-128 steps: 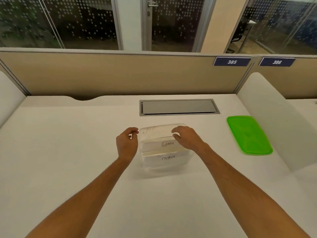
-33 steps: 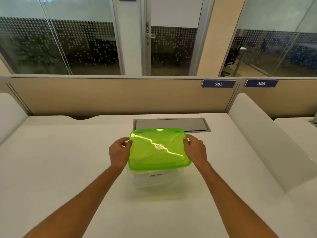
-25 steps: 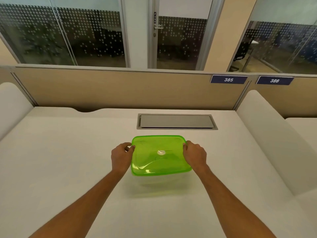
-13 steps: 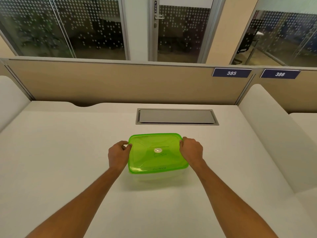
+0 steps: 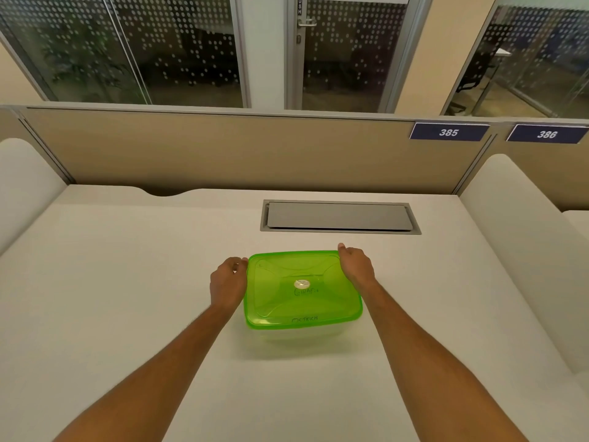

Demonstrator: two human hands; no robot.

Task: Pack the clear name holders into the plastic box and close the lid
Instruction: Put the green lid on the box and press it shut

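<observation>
The green translucent lid point(image 5: 287, 301) lies flat on the clear plastic box point(image 5: 302, 338) in the middle of the white desk. Through the lid I read the name holders' cards, "GIRAFFE" point(image 5: 306, 291) and "OSTRICH" point(image 5: 305, 319). My left hand point(image 5: 228, 283) is at the lid's left edge, fingers curled, thumb against the far-left corner. My right hand point(image 5: 355, 266) curls over the far-right corner of the lid. The rest of the box's contents is blurred by the green plastic.
A grey cable hatch point(image 5: 338, 216) is set into the desk just beyond the box. A beige partition point(image 5: 223, 154) closes the back, with plates 385 and 386. White side dividers stand at the left point(image 5: 22, 186) and right point(image 5: 522, 250).
The lid, held tilted above the box a second ago, has come down and now sits level on the rim. Both hands have shifted toward the lid's far corners.
</observation>
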